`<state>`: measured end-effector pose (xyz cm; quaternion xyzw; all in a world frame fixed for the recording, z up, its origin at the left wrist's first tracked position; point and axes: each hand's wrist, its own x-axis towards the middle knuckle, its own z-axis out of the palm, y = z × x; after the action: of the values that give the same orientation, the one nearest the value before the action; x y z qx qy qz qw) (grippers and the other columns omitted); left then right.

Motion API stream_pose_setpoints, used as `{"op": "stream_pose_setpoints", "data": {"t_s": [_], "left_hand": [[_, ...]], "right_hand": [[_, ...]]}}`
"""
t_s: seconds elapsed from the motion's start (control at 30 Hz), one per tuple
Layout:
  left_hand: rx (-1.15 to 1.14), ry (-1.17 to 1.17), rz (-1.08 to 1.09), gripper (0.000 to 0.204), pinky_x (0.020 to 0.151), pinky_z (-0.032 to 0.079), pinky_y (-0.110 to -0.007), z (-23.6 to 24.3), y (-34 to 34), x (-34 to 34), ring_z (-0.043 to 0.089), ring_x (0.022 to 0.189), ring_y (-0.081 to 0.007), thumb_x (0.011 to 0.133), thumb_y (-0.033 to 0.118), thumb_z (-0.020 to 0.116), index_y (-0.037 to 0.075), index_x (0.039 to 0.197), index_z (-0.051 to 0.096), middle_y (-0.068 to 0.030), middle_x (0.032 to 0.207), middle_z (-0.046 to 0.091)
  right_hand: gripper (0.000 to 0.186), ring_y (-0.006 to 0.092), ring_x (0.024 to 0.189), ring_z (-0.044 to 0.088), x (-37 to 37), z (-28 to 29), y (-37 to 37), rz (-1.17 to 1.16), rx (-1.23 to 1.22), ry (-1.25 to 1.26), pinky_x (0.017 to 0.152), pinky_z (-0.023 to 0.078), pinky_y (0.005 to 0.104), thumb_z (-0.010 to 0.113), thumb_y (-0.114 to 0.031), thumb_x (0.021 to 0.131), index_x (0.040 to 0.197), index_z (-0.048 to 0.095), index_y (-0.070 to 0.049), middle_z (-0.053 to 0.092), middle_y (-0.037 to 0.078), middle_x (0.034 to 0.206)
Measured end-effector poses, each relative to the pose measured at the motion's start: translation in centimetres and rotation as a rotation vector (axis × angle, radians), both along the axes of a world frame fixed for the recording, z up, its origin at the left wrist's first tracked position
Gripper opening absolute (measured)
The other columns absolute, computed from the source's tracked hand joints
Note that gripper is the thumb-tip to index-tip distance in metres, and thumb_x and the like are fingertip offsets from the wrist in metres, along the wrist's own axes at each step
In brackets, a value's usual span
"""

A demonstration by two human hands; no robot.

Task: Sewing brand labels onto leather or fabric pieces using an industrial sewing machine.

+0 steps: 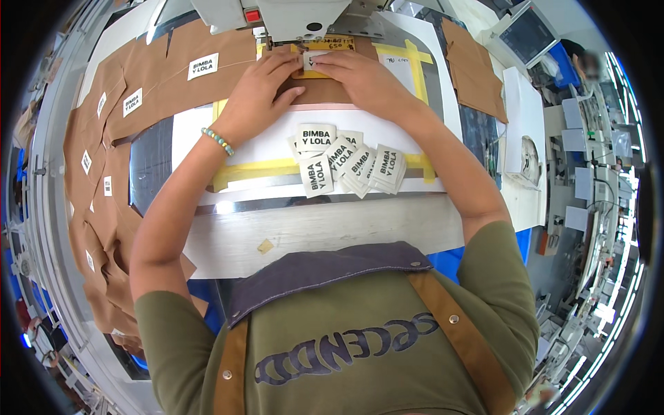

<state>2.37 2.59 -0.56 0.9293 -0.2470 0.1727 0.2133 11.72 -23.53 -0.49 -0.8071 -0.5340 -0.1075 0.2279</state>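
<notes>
My left hand [266, 90] rests at the sewing machine's needle area on a brown fabric piece [317, 92], fingers extended and thumb apart. My right hand [360, 83] lies flat with its fingertips on a small white printed label [311, 59], which they partly cover. The label sits within a yellow guide plate [332, 43] just below the machine head [297, 17]. Between my forearms, a loose heap of several white printed labels [318, 176] lies on a white board [256, 149] edged with yellow tape.
Brown pieces bearing white labels [152, 76] cover the left side, draping toward me. More brown pieces [470, 69] lie at the right, beside a white case [522, 131]. A screen [515, 34] stands at back right, with a blurred person [581, 62] beyond. The pale table edge [325, 235] is nearest me.
</notes>
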Motion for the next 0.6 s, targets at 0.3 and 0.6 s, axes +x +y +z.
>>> {"op": "stream_pose_setpoints", "data": {"t_s": [0.3, 0.6], "left_hand": [[0.164, 0.002, 0.096, 0.053, 0.119, 0.047, -0.045, 0.8, 1.3, -0.8, 0.055, 0.144, -0.0348, 0.102, 0.023, 0.072, -0.003, 0.147, 0.061, -0.0139, 0.158, 0.060], [0.209, 0.011, 0.098, 0.055, 0.119, 0.046, -0.046, 0.9, 1.2, -0.8, 0.054, 0.145, -0.0356, 0.102, 0.024, 0.072, -0.002, 0.149, 0.061, -0.0138, 0.157, 0.060]], "right_hand": [[0.052, 0.0291, 0.137, 0.061, 1.0, 0.1, 0.4, -0.010, -0.090, -0.024, 0.115, 0.052, 0.0407, 0.056, 0.007, 0.093, 0.139, 0.072, -0.011, 0.068, 0.004, 0.148], [0.046, 0.0257, 0.136, 0.062, 0.3, 1.2, 0.6, -0.050, -0.121, 0.008, 0.114, 0.053, 0.0400, 0.058, 0.000, 0.092, 0.132, 0.077, -0.011, 0.071, 0.004, 0.146]]}}
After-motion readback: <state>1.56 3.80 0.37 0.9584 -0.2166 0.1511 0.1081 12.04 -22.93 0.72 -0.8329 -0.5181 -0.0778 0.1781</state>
